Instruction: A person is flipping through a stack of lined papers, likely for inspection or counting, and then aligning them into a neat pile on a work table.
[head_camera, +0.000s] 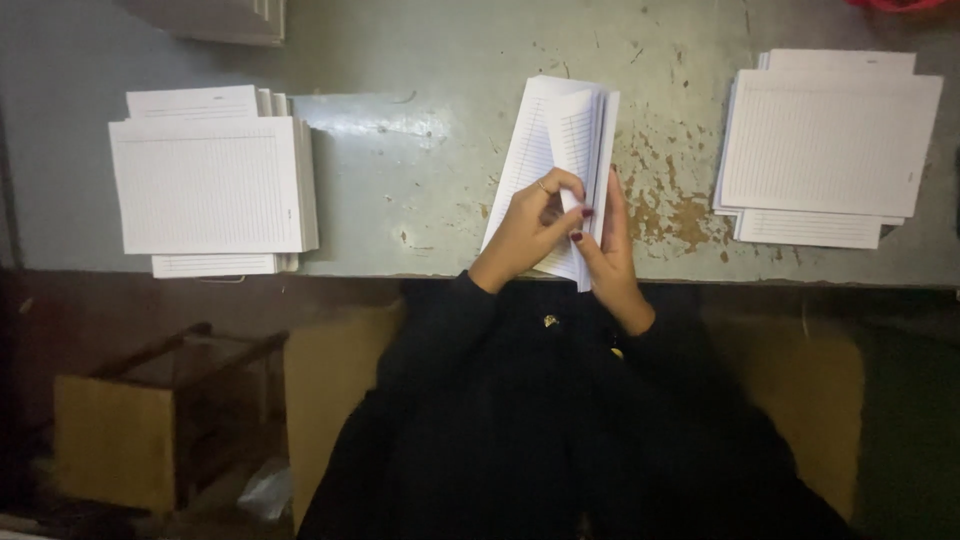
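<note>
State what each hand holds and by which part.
Both hands grip one bundle of ruled sheets at its near end: left hand pinching loose leaves, right hand against the right edge.

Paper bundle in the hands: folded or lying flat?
Folded: the ruled paper bundle is doubled over, left hand and right hand pinching its fold.

head view, straight down, table near

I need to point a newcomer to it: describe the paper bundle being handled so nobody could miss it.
On the worn grey table, three lots of ruled sheets lie in a row. The middle bundle sits at the near edge, between both hands: left hand, right hand. Unlike the flat stacks on each side, it is folded, its leaves fanned.
</note>
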